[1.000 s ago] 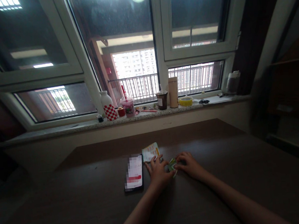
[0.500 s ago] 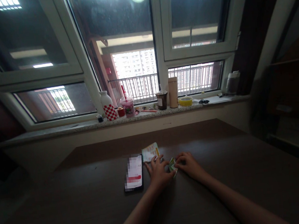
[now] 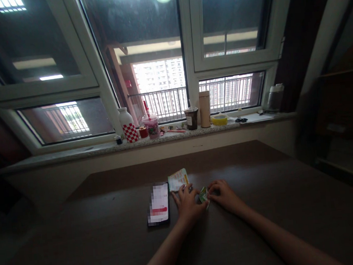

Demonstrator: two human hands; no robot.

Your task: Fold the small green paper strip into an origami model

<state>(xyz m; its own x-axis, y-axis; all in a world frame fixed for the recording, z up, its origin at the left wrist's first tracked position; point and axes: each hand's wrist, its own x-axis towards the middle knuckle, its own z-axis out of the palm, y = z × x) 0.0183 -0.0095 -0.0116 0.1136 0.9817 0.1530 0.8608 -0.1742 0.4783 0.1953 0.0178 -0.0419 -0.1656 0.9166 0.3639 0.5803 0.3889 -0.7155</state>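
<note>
Between my two hands is a small green and white packet [image 3: 203, 194], tilted up off the dark table. My left hand [image 3: 187, 203] grips its left side with thumb and forefinger, the other fingers spread toward a printed card [image 3: 178, 179]. On the packet's right edge, the thumb and forefinger of my right hand [image 3: 223, 194] are pinched together. The card lies flat beyond my left fingers, white with orange print and a yellow strip. Left of my left hand lies a phone [image 3: 158, 205], its screen lit and partly blurred out.
The brown table [image 3: 112, 245] ends below a stone windowsill [image 3: 170, 136]. Along the sill stand a checkered bottle [image 3: 129, 128], a pink drink cup [image 3: 151, 126], a dark cup [image 3: 191, 119], a tan flask [image 3: 204, 109], a yellow tape roll [image 3: 219, 120] and scissors [image 3: 241, 120].
The packet's angle between my fingers has shifted slightly. Both hands stay almost where they were; the phone and card have not moved.
</note>
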